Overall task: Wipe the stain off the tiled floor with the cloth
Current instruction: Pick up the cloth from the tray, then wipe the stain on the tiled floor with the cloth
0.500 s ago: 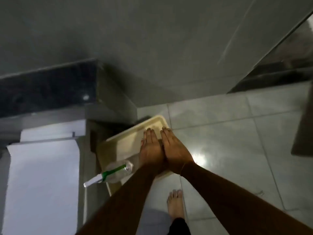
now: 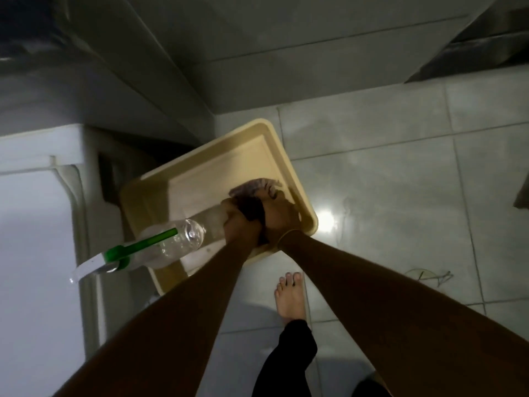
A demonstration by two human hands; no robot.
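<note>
Beige plastic tub (image 2: 183, 181) sits on the tiled floor (image 2: 386, 181) as I reach down with both arms; my left hand (image 2: 239, 222) and right hand (image 2: 279, 216) press side by side, fingers (image 2: 272, 193) clamped together on a bunched dark cloth (image 2: 252, 191) inside it. Just left of my fingers lies a clear spray bottle (image 2: 171, 242) with a green trigger. My bare foot (image 2: 290, 296) stands below.
</note>
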